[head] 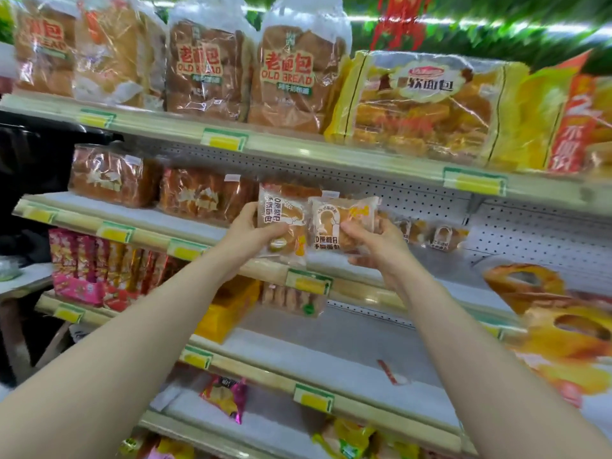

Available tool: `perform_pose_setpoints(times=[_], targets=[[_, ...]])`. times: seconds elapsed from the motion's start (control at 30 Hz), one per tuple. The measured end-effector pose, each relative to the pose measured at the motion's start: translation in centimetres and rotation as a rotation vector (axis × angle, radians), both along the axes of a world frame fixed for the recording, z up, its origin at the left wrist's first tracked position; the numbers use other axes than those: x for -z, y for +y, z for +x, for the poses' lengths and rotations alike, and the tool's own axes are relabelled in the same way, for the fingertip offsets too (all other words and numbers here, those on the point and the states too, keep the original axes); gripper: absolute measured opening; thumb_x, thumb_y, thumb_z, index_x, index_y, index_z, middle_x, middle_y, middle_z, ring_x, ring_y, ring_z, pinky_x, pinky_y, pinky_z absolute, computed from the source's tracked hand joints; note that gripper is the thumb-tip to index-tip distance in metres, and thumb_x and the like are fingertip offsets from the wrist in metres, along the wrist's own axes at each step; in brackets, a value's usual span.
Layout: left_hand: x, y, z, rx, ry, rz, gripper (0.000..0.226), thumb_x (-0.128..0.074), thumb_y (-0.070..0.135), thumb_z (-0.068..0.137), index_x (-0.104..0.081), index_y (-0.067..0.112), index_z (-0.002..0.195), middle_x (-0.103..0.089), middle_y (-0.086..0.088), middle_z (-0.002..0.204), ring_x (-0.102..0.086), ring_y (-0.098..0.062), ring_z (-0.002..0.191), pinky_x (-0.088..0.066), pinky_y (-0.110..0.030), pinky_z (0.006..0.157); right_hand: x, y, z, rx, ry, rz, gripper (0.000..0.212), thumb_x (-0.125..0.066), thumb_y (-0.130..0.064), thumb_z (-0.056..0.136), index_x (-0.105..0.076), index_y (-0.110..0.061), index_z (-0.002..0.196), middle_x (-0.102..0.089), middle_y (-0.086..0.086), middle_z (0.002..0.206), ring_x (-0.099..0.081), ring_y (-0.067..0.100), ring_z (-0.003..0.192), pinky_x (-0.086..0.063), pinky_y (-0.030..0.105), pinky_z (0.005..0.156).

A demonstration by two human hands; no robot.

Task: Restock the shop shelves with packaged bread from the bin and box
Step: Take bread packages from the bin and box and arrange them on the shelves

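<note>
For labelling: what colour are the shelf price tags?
Yellow with green trim, head view.

A shop aisle, seen facing a tiered display rack. Cream metal shelves (331, 167) with a perforated back panel (530, 240) carry yellow-and-green price tags (225, 140) clipped along each front edge. Bagged loaves (288, 74) printed "OLD BREAD" stand in a row on the top tier; pink snack packets (79, 260) fill a lower one. Green plastic foliage (496, 31) and a strip light run overhead.
</note>
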State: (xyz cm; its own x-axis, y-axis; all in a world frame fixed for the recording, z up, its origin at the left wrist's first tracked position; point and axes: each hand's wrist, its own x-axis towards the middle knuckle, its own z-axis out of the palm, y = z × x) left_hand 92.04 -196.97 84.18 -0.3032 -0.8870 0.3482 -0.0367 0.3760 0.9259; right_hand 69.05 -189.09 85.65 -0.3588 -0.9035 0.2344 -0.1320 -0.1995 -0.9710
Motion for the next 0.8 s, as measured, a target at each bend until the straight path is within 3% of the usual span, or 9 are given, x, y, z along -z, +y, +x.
perform_pose_setpoints(times=[0.07, 0.23, 0.3, 0.4, 0.5, 0.6, 0.7, 0.8], targets=[[-0.5, -0.6, -2.6, 0.003, -0.028, 0.001, 0.068, -0.076, 0.041, 0.077, -0.044, 0.018, 0.132, -0.061, 0.003, 0.119, -0.058, -0.016, 0.111, -0.046, -0.037, 0.097, -0.3, 0.1, -2.4, 0.061, -0.010, 0.002, 0.056, -0.086, -0.027, 0.074, -0.057, -0.015, 0.120, -0.071, 0.002, 0.109, -0.073, 0.014, 0.084, -0.057, 0.029, 0.058], [-0.9, -2.1, -9.0, 0.013, -0.079, 0.005, 0.059, -0.072, 0.028, 0.086, -0.039, 0.019, 0.134, -0.058, 0.005, 0.114, -0.057, -0.007, 0.097, -0.043, -0.022, 0.073, -0.6, -0.3, -9.0, 0.138, -0.046, 0.037, 0.066, -0.088, -0.017, 0.070, -0.053, -0.013, 0.125, -0.070, 0.006, 0.111, -0.074, 0.019, 0.081, -0.059, 0.031, 0.062], [-0.9, -2.6, -11.1, 0.023, -0.099, 0.006, 0.054, -0.072, 0.027, 0.086, -0.041, 0.017, 0.129, -0.060, 0.006, 0.107, -0.059, -0.006, 0.092, -0.047, -0.025, 0.074, -0.6, -0.6, -11.4, 0.163, -0.076, 0.061, 0.053, -0.086, -0.010, 0.071, -0.056, -0.010, 0.114, -0.070, 0.008, 0.106, -0.072, 0.021, 0.081, -0.060, 0.032, 0.063], [-1.0, -3.4, -13.6, 0.041, -0.127, 0.039, 0.063, -0.075, 0.034, 0.082, -0.039, 0.014, 0.130, -0.059, -0.001, 0.110, -0.061, -0.017, 0.099, -0.053, -0.037, 0.087, -0.4, -1.5, -14.2, 0.189, -0.099, 0.098, 0.034, -0.082, -0.001, 0.073, -0.060, -0.008, 0.097, -0.071, 0.007, 0.091, -0.070, 0.018, 0.074, -0.060, 0.028, 0.063], [-1.1, -4.1, -15.4, 0.038, -0.109, 0.045, 0.052, -0.072, 0.023, 0.085, -0.044, 0.016, 0.128, -0.065, 0.002, 0.103, -0.068, -0.018, 0.087, -0.058, -0.039, 0.076, 0.0, -3.1, -16.6, 0.253, -0.072, 0.108, 0.038, -0.085, -0.004, 0.069, -0.064, -0.009, 0.100, -0.072, 0.006, 0.093, -0.067, 0.016, 0.078, -0.059, 0.033, 0.075], [-1.5, -4.7, -16.4, 0.007, -0.144, -0.006, 0.046, -0.074, 0.020, 0.084, -0.050, 0.023, 0.123, -0.064, 0.011, 0.099, -0.067, -0.016, 0.083, -0.054, -0.034, 0.075, -0.4, -3.9, -18.3, 0.280, -0.025, 0.094, 0.049, -0.086, -0.011, 0.069, -0.062, -0.010, 0.111, -0.066, -0.001, 0.084, -0.058, 0.009, 0.068, -0.045, 0.020, 0.054], [-2.1, -5.4, -16.8, -0.023, -0.179, -0.031, 0.045, -0.078, 0.018, 0.079, -0.052, 0.026, 0.115, -0.062, 0.014, 0.095, -0.063, -0.009, 0.082, -0.048, -0.024, 0.067, -1.4, -4.5, -19.6, 0.293, 0.001, 0.088, 0.044, -0.088, -0.014, 0.069, -0.062, -0.015, 0.105, -0.068, 0.001, 0.084, -0.057, 0.007, 0.055, -0.041, 0.017, 0.040], [-2.5, -6.2, -17.1, -0.065, -0.254, -0.063, 0.055, -0.085, 0.018, 0.071, -0.055, 0.021, 0.118, -0.062, 0.006, 0.107, -0.062, -0.015, 0.097, -0.049, -0.027, 0.078, -1.8, -5.8, -20.5, 0.314, 0.037, 0.107, 0.050, -0.092, -0.014, 0.062, -0.063, -0.014, 0.102, -0.072, 0.004, 0.093, -0.062, 0.004, 0.054, -0.039, 0.014, 0.037]])
